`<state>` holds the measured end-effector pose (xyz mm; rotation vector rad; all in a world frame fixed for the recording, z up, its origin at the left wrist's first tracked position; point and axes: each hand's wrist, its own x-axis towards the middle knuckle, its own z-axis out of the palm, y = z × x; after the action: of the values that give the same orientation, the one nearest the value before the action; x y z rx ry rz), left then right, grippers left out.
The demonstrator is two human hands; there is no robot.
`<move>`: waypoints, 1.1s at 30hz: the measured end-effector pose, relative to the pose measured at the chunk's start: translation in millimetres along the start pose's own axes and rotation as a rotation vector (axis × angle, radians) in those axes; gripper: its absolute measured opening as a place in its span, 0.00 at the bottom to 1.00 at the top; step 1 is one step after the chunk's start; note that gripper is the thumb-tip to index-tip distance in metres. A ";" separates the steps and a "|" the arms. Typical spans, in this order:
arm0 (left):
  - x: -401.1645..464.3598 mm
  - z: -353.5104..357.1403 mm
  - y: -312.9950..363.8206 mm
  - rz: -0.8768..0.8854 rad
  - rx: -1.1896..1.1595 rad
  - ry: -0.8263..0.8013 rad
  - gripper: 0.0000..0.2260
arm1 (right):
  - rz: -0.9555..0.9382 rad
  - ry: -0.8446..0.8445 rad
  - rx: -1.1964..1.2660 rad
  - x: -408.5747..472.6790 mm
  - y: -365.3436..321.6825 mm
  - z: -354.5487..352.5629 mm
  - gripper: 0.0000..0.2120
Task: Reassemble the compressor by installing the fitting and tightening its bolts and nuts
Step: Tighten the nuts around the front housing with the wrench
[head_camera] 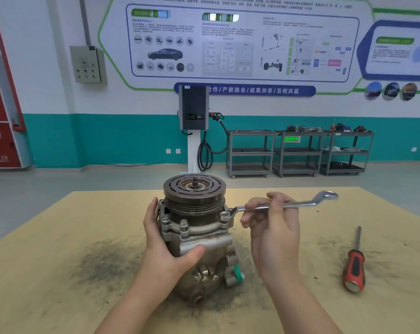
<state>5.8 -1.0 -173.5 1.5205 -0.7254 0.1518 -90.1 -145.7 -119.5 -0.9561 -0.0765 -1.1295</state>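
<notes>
- Two bare hands are at work on the compressor (196, 237), which stands upright near the middle of the tan worktop (59, 273), pulley end up.
- Left hand (163, 247) wraps the left side of the housing: fingers curl round the far flank and the thumb presses across the front, so that grip is full of compressor body.
- Right hand (274, 227) pinches the shank of a double-ended ring spanner (283, 204) between thumb and fingers, a narrow grip closed on the tool.
- Near ring of the spanner sits over a bolt head (225, 214) on the right side of the flange, just under the grooved pulley (194, 189).
- Far ring of the spanner hangs free in the air, out to the right and slightly higher.
- Two more flange bolts (184, 224) stand proud on the front left of the flange, between thumb and pulley.
- Green-capped port (237, 273) pokes out low on the compressor's right side.
- Red-and-black-handled screwdriver (354, 263) lies on the worktop well apart to the right, blade pointing away from the person.
- Dark grime smudges the worktop around the compressor's base.
- Behind, grey shelf trolleys (298, 153) line the teal wall beside a charging post (194, 126).
</notes>
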 end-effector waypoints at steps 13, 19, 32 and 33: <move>3.9 2.5 -5.7 -0.023 -0.059 -0.038 0.52 | -0.710 -0.494 -0.649 -30.8 7.0 10.0 0.08; -0.9 0.3 3.9 -0.002 -0.017 -0.019 0.48 | -0.138 -0.119 -0.139 -10.6 -11.8 8.8 0.12; 0.1 0.0 1.5 0.007 -0.017 -0.024 0.48 | -0.293 -0.077 -0.172 -13.9 11.0 0.9 0.10; 0.8 0.7 1.4 0.020 -0.014 -0.022 0.48 | -0.439 -0.152 -0.266 -17.9 13.4 1.5 0.09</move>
<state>5.5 -1.8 -172.0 1.5046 -0.7577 0.1447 -87.3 -130.4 -135.6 -1.3031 -0.2754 -1.4927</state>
